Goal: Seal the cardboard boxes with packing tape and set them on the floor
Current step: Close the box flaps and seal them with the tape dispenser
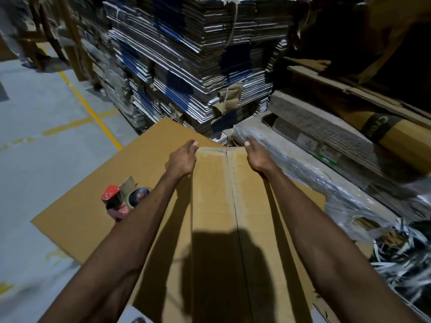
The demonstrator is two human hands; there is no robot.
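Observation:
A brown cardboard box stands in front of me with clear tape along its top centre seam. My left hand grips the box's far left corner, and my right hand grips the far right corner, fingers curled over the far edge. A red tape dispenser with a brown roll lies on a flat cardboard sheet to the box's left, partly hidden by my left forearm.
Tall stacks of flattened cartons rise behind the box. Plastic-wrapped carton bundles and loose strapping lie to the right. Grey floor with yellow lines spreads out to the left.

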